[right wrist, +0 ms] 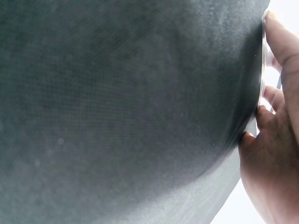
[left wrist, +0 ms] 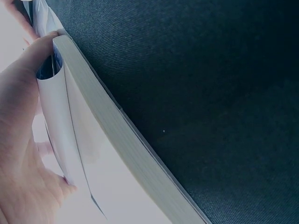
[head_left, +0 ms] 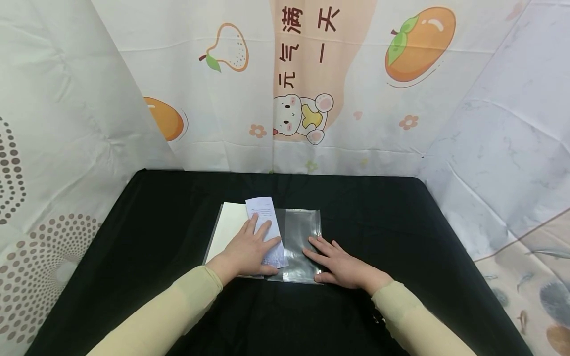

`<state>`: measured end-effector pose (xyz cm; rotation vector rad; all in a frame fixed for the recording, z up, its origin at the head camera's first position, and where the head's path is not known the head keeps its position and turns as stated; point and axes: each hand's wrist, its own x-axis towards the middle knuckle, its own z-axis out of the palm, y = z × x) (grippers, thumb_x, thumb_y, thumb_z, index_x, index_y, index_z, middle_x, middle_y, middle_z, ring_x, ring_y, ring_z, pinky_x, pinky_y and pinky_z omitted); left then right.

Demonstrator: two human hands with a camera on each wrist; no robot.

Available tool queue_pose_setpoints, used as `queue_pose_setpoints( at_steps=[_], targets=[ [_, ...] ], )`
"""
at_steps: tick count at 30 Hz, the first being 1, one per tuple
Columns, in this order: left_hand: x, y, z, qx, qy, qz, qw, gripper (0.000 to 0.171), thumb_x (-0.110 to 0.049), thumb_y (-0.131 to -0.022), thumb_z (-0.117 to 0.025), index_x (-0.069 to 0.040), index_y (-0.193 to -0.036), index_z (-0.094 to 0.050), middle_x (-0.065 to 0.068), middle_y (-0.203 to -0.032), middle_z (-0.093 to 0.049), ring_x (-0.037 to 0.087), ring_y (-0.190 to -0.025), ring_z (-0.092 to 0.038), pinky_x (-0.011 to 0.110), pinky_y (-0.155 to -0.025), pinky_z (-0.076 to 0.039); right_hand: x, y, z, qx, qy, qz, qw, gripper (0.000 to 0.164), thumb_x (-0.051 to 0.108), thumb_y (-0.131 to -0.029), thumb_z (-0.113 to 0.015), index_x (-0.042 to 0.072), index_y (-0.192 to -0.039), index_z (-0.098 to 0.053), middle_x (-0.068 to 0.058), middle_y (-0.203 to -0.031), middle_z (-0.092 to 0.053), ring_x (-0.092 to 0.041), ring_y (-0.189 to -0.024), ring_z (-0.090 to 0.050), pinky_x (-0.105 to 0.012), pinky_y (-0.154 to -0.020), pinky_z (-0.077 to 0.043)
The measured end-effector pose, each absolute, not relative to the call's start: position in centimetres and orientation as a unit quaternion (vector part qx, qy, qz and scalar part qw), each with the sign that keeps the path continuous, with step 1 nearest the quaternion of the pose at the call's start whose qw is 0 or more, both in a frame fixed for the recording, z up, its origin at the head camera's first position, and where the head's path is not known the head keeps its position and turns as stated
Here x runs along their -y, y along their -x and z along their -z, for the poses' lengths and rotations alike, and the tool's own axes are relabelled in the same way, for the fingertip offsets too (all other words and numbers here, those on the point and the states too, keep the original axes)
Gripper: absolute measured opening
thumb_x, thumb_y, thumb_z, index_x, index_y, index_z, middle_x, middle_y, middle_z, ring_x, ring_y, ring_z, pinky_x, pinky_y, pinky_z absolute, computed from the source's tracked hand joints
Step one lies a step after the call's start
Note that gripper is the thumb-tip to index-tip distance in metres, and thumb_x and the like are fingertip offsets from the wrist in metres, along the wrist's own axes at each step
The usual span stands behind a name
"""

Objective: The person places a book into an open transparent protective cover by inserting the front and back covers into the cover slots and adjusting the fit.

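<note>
A thick book point(head_left: 229, 225) lies opened on the black cloth, its pale page to the left. Over it slants a bluish printed leaf point(head_left: 263, 207); the left wrist view shows this leaf point(left wrist: 53, 95) bowed up beside the page block point(left wrist: 100, 116). My left hand point(head_left: 247, 249) rests on the leaf with fingers spread, thumb at the book's near edge. To the right extends a clear plastic book cover point(head_left: 296, 247), shiny and flat. My right hand point(head_left: 340, 264) lies on its right edge, fingers extended; in the right wrist view the fingertips touch the thin edge.
Black cloth point(head_left: 178, 217) covers the table around the book. Patterned white curtains point(head_left: 231, 123) hang behind it and along both sides. Pale sleeves point(head_left: 169, 306) reach in from the front.
</note>
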<state>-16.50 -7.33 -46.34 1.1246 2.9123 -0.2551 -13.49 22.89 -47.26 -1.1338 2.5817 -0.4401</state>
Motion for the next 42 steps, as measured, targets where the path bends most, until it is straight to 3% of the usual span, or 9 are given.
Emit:
queue_pose_setpoints(
  at_steps=[6, 42],
  targets=[
    [7.46, 16.53, 46.25, -0.924, -0.376, 0.061, -0.011, 0.08, -0.078, -0.078, -0.051, -0.027, -0.139, -0.05, 0.019, -0.148, -0.036, 0.054, -0.135, -0.019, 0.059, -0.109, -0.028, -22.9, 13.46, 47.34, -0.894, 0.396, 0.158, 0.139, 0.067, 0.041, -0.098, -0.054, 0.017, -0.153, -0.024, -0.015, -0.16, -0.008, -0.036, -0.143, -0.006, -0.065, -0.111, -0.015],
    [7.81, 16.8, 45.91, -0.908, -0.413, 0.066, 0.029, 0.082, -0.082, -0.077, -0.048, -0.033, -0.143, -0.044, 0.013, -0.153, -0.03, 0.046, -0.14, -0.009, 0.054, -0.115, -0.017, -22.97, 13.58, 47.4, -0.892, 0.399, 0.161, 0.138, 0.066, 0.042, -0.098, -0.053, 0.017, -0.152, -0.026, -0.016, -0.16, -0.009, -0.036, -0.143, -0.006, -0.065, -0.11, -0.015]
  ],
)
